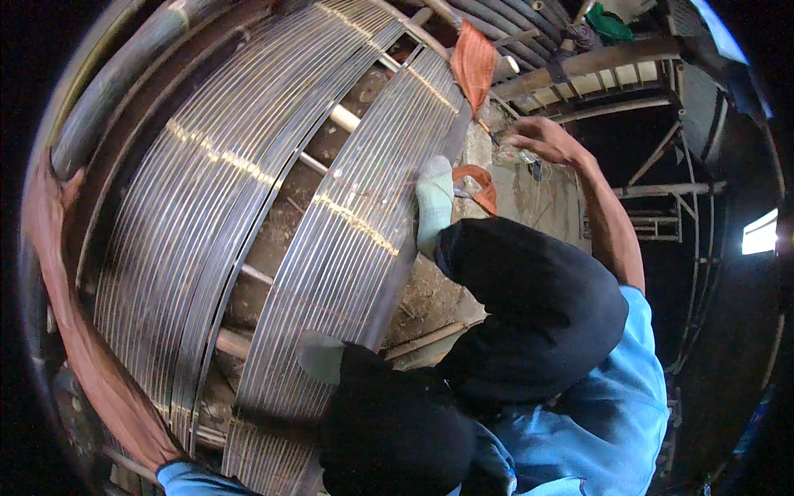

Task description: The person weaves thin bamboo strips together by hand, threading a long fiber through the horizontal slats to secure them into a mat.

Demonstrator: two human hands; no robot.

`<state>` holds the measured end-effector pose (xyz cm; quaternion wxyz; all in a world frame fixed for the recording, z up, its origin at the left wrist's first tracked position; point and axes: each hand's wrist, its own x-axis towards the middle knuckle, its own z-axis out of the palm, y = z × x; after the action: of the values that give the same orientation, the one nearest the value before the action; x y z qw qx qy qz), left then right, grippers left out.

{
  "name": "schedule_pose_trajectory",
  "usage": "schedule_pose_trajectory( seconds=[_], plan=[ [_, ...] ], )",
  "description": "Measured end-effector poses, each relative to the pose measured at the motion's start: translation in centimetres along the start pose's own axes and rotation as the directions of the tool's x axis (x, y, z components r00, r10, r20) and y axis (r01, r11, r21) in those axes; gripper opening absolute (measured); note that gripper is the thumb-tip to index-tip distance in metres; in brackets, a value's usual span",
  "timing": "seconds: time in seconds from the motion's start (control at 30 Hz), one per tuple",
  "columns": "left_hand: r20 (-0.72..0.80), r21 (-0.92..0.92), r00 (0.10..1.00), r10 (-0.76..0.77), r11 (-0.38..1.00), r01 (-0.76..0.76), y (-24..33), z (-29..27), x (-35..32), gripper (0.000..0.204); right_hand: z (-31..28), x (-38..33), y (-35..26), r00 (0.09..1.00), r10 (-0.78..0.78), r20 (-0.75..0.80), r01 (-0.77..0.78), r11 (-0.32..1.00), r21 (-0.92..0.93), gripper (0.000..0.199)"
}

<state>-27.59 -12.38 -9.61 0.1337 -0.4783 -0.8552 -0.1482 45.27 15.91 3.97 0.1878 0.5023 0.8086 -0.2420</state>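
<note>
Slats (372,165) spanned the frame's left and middle, apparently propped by poles (344,117) beneath. My left hand (55,186), far left, perhaps braced me; my right hand (546,138), upper right, blurred. I couldn't tell either grip.

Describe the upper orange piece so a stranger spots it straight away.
Follow the narrower slatted panel to its far end. At its right corner is the orange piece, larger than the other orange one, which shows beside a pale sock.
</note>
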Motion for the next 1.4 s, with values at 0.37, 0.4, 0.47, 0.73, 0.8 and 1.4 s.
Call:
schedule_pose_trajectory(
  seconds=[0.37, 0.4, 0.47, 0.73, 0.8, 1.4],
  plan=[
    [0.068, -0.094, 0.997, -0.032, 0.995, 0.038, -3.1, 1.1, -1.2, 0.067, 5.9, 16.1, 2.0, 0.965, -0.250, 0.076, 0.261, 0.910, -0.324, 0.056],
    [0.076, -0.089, 0.996, -0.037, 0.995, 0.044, -3.7, 1.0, -1.6, 0.068, 6.6, 18.0, 2.3, 0.954, -0.298, 0.041, 0.296, 0.904, -0.307, 0.059],
    [0.084, -0.108, 0.996, -0.041, 0.993, 0.050, -4.0, 1.5, -1.9, 0.069, 6.8, 21.9, 5.3, 0.928, -0.373, 0.003, 0.351, 0.871, -0.344, 0.065],
    [0.076, 0.092, 0.997, 0.034, 0.995, -0.041, -8.2, 2.1, -4.6, 0.074, 1.3, 37.6, 13.1, 0.875, -0.464, -0.138, 0.426, 0.874, -0.234, 0.057],
    [0.124, -0.001, 0.992, -0.035, 0.999, 0.036, -9.7, 2.2, -5.8, 0.075, 0.7, 41.8, 14.0, 0.866, -0.459, -0.198, 0.396, 0.871, -0.289, 0.056],
    [0.747, 0.440, 0.446, -0.493, 0.870, 0.224, 1.0, -7.9, 3.7, 0.073, 4.3, 48.4, 18.0, 0.791, -0.425, -0.439, 0.404, 0.903, -0.148, 0.056]
  ],
)
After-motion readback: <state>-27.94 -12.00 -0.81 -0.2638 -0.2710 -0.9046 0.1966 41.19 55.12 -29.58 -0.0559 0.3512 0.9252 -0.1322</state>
